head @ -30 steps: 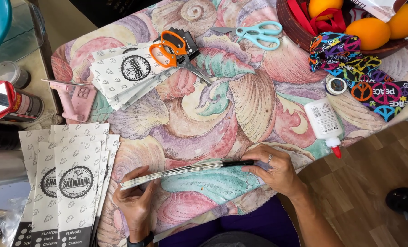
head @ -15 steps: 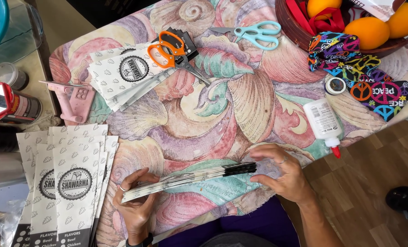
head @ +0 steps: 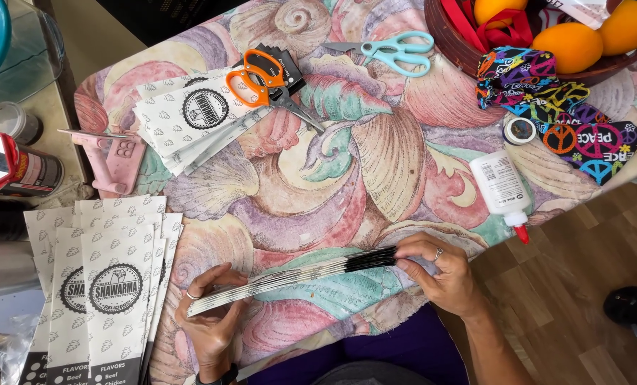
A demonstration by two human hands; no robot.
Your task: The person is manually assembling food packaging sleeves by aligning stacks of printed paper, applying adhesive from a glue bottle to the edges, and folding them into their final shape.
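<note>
Here the left hand [head: 211, 321] and right hand [head: 443, 274] each pinch one end of a folded stack of paper bags [head: 293, 279], held edge-up over the table [head: 347, 178]; light and floppy, it probably handles best gripped at both ends.

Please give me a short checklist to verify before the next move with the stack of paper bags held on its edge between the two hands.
1. Left hand grips the white end of the stack of bags: ok.
2. Right hand pinches the black end: ok.
3. Bag edges lined up evenly: cannot tell, the stack bows slightly.
4. Tablecloth just behind the stack free of things: ok.
5. Glue bottle lies apart from the right hand: ok.
6. Orange scissors out of the hands' way: ok.
</note>
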